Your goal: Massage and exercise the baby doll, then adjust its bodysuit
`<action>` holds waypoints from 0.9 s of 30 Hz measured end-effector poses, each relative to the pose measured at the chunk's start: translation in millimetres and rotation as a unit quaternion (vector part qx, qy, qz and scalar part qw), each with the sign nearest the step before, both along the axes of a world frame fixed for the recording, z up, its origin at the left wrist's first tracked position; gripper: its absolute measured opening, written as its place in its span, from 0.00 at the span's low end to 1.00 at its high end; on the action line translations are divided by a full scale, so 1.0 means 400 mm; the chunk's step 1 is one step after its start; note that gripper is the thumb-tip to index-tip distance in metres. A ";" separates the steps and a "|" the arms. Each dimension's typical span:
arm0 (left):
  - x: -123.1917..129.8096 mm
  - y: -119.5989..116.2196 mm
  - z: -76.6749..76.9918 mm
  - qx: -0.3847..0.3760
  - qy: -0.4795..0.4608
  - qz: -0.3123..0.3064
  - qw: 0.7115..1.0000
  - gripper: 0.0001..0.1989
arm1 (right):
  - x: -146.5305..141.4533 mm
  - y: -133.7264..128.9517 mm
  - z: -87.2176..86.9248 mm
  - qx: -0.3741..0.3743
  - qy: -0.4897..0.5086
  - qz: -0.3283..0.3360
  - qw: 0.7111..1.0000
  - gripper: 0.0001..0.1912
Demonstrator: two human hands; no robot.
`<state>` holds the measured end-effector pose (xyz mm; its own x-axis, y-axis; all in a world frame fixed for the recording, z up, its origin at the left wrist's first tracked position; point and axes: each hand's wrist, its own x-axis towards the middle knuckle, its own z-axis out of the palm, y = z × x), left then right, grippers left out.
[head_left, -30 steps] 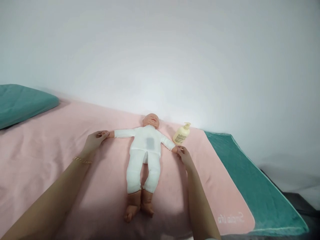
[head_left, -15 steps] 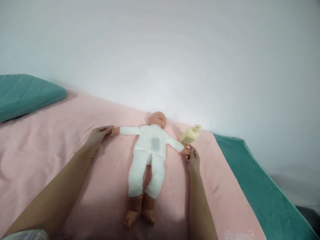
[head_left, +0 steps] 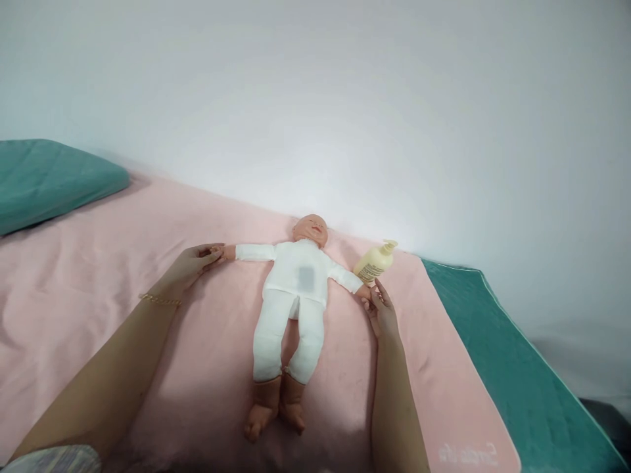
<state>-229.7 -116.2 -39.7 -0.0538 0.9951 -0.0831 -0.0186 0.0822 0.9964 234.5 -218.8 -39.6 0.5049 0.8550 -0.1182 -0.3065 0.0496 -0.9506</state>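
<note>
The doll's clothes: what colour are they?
The doll's clothes are white, with a greyish patch in front, as the head view shows.

Pale wall [head_left: 315, 98], brightest near centre; pink bedding [head_left: 207, 355], green border [head_left: 513, 355] right; green cushion [head_left: 54, 180] left.

No word can be read with certainty. Print stands in two places, both to the right of the doll [head_left: 296, 279] as the camera sees it. The nearer is on the pale yellow pump bottle [head_left: 377, 260], just beyond the doll's hand on that side: a block of short dark lines of print [head_left: 371, 272] on its front, too small and blurred for any letter, brand or number to be made out. The other, well to the right of the doll's feet, is white lettering [head_left: 470, 453] in the corner of the pink sheet [head_left: 444, 381]: one smeared row, perhaps with an S in it, the rest unclear
</note>
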 end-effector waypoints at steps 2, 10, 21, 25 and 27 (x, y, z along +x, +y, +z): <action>-0.001 -0.006 0.008 -0.007 0.023 -0.020 1.000 0.28 | -0.003 0.000 0.000 -0.001 -0.009 0.001 1.000 0.34; 0.006 -0.001 0.006 -0.018 0.037 0.016 0.999 0.29 | -0.018 0.011 -0.005 -0.010 -0.066 -0.051 0.996 0.35; 0.021 0.004 0.003 -0.010 0.002 0.065 0.998 0.21 | -0.037 0.007 -0.015 -0.036 -0.253 -0.119 0.960 0.30; 0.024 0.005 0.006 -0.020 -0.019 0.071 0.997 0.17 | -0.029 0.011 -0.022 -0.036 -0.234 -0.115 0.965 0.30; 0.021 0.008 0.001 -0.020 -0.035 0.064 0.997 0.17 | -0.025 0.011 -0.024 -0.017 -0.209 -0.109 0.972 0.29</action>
